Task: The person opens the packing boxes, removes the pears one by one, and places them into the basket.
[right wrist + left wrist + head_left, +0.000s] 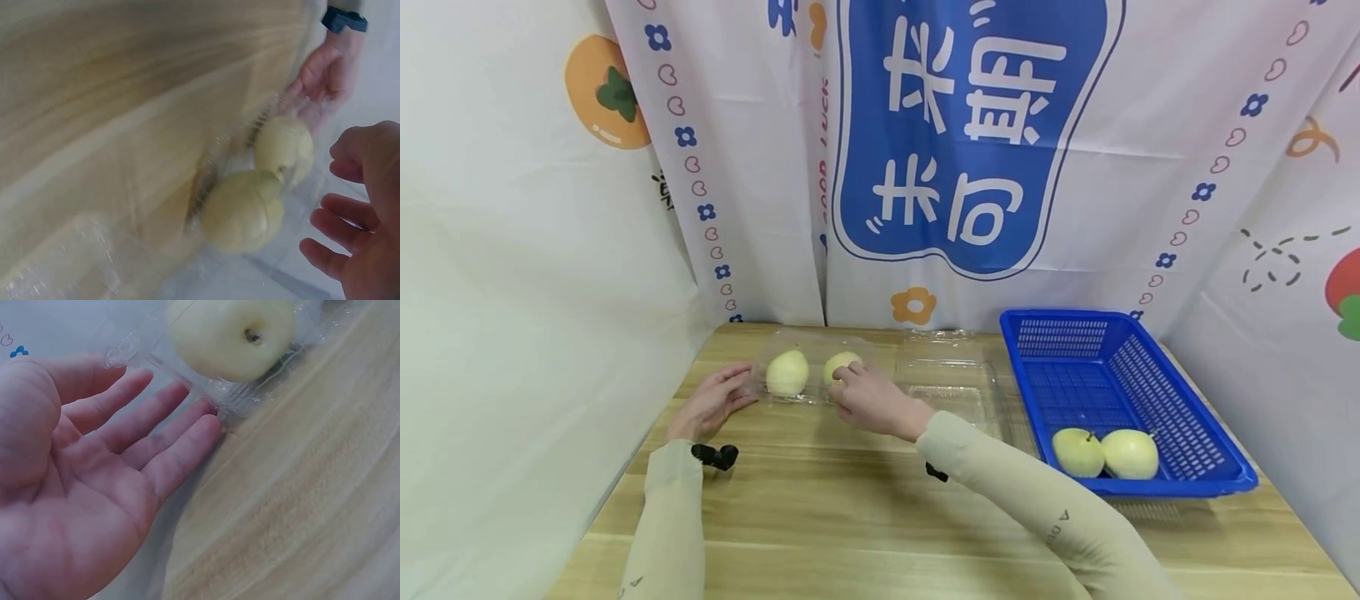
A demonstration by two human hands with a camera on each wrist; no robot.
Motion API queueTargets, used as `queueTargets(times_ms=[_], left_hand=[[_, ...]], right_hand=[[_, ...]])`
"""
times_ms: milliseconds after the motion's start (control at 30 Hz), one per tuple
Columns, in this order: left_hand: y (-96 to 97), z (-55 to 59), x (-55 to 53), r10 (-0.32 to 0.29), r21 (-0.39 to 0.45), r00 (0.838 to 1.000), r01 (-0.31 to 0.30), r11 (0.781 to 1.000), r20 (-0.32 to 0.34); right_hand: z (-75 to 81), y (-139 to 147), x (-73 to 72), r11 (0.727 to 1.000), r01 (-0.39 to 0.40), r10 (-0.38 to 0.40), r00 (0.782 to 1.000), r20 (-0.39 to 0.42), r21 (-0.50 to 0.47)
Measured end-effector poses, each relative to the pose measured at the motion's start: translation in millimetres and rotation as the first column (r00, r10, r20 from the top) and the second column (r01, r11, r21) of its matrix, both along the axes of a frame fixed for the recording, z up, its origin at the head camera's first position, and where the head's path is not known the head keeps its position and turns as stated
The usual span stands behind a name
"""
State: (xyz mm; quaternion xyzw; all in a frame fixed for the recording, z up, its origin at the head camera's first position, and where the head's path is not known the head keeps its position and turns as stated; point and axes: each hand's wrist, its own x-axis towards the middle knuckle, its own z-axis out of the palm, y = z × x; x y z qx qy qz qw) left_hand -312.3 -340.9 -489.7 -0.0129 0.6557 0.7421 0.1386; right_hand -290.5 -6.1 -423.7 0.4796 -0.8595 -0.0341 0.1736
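In the head view, my left hand is at the left end of a clear box, I'd guess to keep such light plastic from sliding on the table. Inside it, the left fruit and the right fruit sit side by side with a gap between, probably to give each its own room. My right hand partly covers the right one. Beside it lies a second clear box, then a blue basket whose two pale fruits sit at the near end, within easy reach, I judge.

In the left wrist view, that hand is spread, thumb and fingertips at the box's edge rather than clamped round it.

In the right wrist view, my right fingers are apart and loosely bent, gripping nothing, just beside the boxed fruits.
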Motion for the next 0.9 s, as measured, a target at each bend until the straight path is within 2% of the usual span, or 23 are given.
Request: queueTargets(times_ms=[133,300,467,633,800,900], left_hand=[[-0.4,-0.9,-1.8,-0.015,0.006,1.000,0.015,1.000,0.001],[-2.3,-3.8,-3.2,-0.079,0.008,0.996,0.079,0.997,-0.037],[-6.2,-5.9,0.0,-0.124,0.028,0.991,0.125,0.992,-0.056],[-10.0,-7.7,2.1,-0.150,0.067,0.987,0.154,0.986,-0.063],[-14.3,-10.8,2.0,-0.213,0.094,0.972,0.222,0.970,-0.100],[-16.1,-11.3,2.9,-0.259,0.106,0.958,0.272,0.956,-0.127]], right_hand=[[-9.4,-4.1,2.3,0.999,0.017,-0.015,0.999,-0.040,0.052],[-16.3,-9.1,4.6,0.996,0.062,-0.055,0.994,-0.095,0.069],[-20.5,-14.9,7.8,0.987,0.105,-0.086,0.985,-0.150,0.120],[-26.0,-17.7,10.3,0.988,0.112,-0.087,0.972,-0.220,0.106],[-27.9,-17.9,12.9,0.989,0.115,-0.085,0.958,-0.273,0.095],[-28.6,-18.5,14.1,0.986,0.122,-0.083,0.949,-0.305,0.111]])
